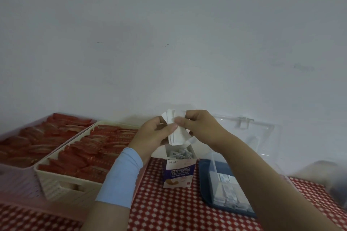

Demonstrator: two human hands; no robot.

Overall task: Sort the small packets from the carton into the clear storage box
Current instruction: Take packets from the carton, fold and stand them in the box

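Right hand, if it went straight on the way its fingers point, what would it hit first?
Probably the left hand, just across the white packets the right hand also pinches; depth unclear.

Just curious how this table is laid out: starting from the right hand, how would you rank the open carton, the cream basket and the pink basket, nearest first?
1. Open carton, just below the right hand.
2. Cream basket, farther left.
3. Pink basket, at the far left.
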